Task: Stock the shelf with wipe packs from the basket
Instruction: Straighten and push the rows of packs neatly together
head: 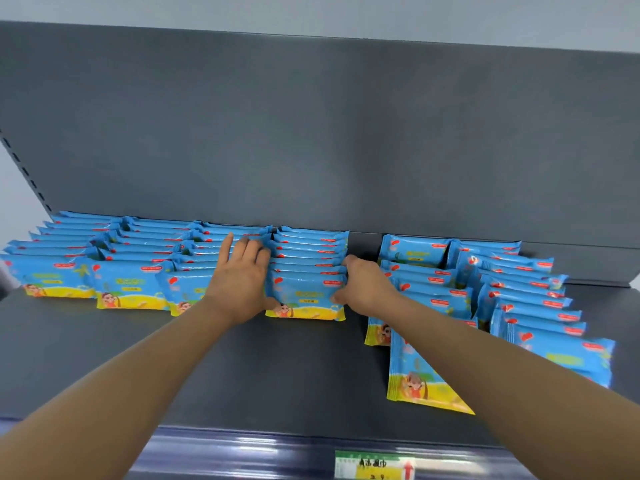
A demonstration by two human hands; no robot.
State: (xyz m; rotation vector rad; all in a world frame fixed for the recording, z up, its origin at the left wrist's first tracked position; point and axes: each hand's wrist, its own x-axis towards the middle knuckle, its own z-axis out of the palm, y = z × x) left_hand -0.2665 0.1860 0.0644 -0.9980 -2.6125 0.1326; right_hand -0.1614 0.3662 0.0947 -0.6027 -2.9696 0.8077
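Blue and yellow wipe packs stand in rows on a dark grey shelf. My two hands flank the fourth row from the left. My left hand lies with straight fingers against that row's left side, over the neighbouring row. My right hand is at the row's right side, its fingers curled round the right edge of the front pack. The basket is not in view.
More rows of packs fill the left and the right of the shelf. One pack leans forward at the front right. A dark back panel rises behind. A price label sits on the front rail.
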